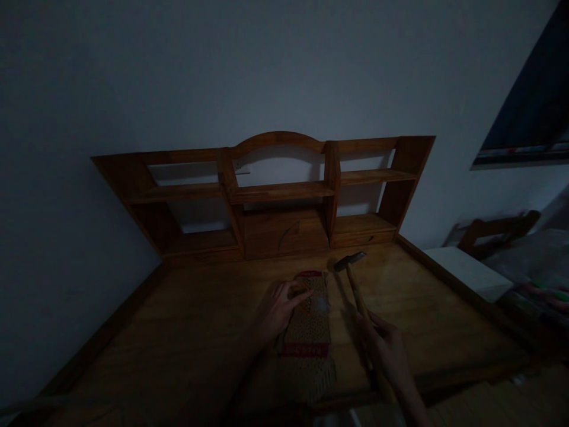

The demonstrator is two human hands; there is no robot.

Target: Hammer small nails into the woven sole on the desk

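Observation:
My right hand [383, 344] is wrapped round the wooden handle of a hammer [354, 284], whose dark metal head is raised at the far end, over the desk. To its left lies a flat patterned piece with red bands [311, 329], perhaps cardboard or cloth, on the desk top. My left hand [284, 305] rests over the upper part of this piece, its fingers bent round a small orange-brown object [303, 290] that is too dark to name. A small pale patch [322, 303] shows on the patterned piece beside the fingertips.
The wooden desk [195, 314] has a raised rim on both sides. A shelf unit [284, 193] with several compartments stands along its back, against the wall. At the right are a white surface [466, 273], a wooden chair back [498, 230] and a dark window [528, 101].

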